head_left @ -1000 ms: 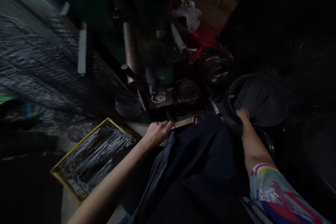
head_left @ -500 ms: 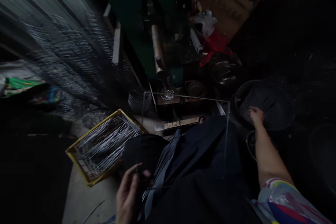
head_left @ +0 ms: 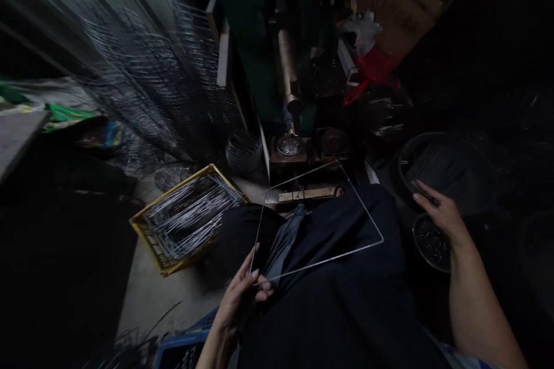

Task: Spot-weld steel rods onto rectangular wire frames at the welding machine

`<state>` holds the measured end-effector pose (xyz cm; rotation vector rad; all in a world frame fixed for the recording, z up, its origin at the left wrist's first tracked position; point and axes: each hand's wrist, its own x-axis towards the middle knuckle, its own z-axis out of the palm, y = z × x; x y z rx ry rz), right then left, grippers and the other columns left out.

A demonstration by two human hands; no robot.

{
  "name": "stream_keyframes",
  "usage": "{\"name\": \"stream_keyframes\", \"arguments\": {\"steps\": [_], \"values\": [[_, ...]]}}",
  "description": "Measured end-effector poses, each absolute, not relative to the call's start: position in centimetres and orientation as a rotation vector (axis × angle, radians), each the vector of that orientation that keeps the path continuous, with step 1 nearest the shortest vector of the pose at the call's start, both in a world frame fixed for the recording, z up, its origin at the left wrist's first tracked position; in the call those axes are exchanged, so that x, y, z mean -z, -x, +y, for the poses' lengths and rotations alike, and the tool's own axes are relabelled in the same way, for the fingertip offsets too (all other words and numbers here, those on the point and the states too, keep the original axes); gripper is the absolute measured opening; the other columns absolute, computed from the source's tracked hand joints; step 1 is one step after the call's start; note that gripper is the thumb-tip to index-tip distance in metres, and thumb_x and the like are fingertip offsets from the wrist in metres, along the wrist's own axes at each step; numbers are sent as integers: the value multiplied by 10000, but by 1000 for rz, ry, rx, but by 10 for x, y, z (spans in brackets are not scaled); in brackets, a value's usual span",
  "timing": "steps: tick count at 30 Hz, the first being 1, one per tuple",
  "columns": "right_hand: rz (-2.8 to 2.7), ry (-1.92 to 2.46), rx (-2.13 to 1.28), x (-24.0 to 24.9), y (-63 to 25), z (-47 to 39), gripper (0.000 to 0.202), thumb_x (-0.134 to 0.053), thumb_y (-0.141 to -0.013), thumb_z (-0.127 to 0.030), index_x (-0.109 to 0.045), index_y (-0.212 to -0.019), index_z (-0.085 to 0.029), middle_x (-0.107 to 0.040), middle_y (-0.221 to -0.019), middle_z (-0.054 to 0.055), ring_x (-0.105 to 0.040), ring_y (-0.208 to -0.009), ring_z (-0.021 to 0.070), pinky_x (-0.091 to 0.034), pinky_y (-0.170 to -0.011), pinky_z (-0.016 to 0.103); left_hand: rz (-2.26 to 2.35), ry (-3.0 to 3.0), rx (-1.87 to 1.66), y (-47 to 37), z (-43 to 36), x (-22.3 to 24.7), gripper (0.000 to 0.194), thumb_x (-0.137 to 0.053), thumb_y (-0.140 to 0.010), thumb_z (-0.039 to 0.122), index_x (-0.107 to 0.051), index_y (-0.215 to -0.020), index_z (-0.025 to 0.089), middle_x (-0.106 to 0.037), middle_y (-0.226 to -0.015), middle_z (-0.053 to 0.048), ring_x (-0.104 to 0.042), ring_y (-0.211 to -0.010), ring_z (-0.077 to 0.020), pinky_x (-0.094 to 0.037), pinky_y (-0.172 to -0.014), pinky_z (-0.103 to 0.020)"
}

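Observation:
A thin metal wire frame (head_left: pixel 333 258), bent into a four-sided loop, stretches over my dark trouser legs. My left hand (head_left: pixel 242 288) pinches it at its near left corner, thumb and fingers closed on the wire. To the right, my right hand (head_left: pixel 444 213) is beside a large dark round tub (head_left: pixel 400 164) and apart from the frame. Its fingers are pressed together; a small dark shape seems to lie between them, too dim to name. Below that hand stands a round container of small pieces (head_left: pixel 433 242).
A yellow crate (head_left: pixel 149 248) holds many straight metal wires on the left. Ahead stands a green machine with a metal cylinder (head_left: pixel 288 63) above a dish of small shiny pieces (head_left: pixel 289 145). Wire racks (head_left: pixel 142 75) are stacked at left. A blue crate (head_left: pixel 173 349) sits below.
The wire frame has tilted and turned in my left hand, which has moved up and right. My right hand has drawn back from the dark tub. The view has shifted left.

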<state>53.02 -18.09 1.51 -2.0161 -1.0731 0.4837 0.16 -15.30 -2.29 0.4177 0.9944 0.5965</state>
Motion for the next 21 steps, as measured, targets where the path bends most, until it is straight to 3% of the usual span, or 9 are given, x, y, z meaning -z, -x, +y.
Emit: {"name": "stream_keyframes", "arguments": {"steps": [5,9,15,21], "values": [[-1275,1931,-414,-75,-492,-179,500,-667,-831,-421,-600,-1297,-255,-627,-1286,30,-551,-1231,251,-360,-1131,444,998,-502,-652,-13,-149,16,927,-655,-849,299,-37,-1539,257,-685,-669,-48,-648,-578,-159,-485,-544,-215],[-1520,1819,-481,-100,-444,-172,512,-649,-854,-381,-551,-1348,-287,-576,-1350,15,-535,-1248,257,-385,-1122,445,978,-571,-663,-25,-140,12,1008,-674,-832,310,49,-1533,266,-715,-729,-71,-678,-656,-190,-520,-611,-264],[-2078,1660,-468,-69,-391,-151,543,-608,-882,-328,-484,-1409,-284,-553,-1373,35,-484,-1297,271,-433,-1073,477,960,-575,-664,-28,-134,10,1039,-683,-826,323,85,-1525,275,-725,-754,-72,-681,-679,-197,-526,-643,-286],[-2167,1682,-493,-51,-387,-146,544,-595,-887,-319,-471,-1415,-275,-542,-1385,44,-475,-1304,261,-446,-1047,466,950,-578,-687,-24,-136,12,984,-646,-854,311,70,-1529,279,-718,-754,-72,-674,-672,-187,-522,-642,-288]]}}
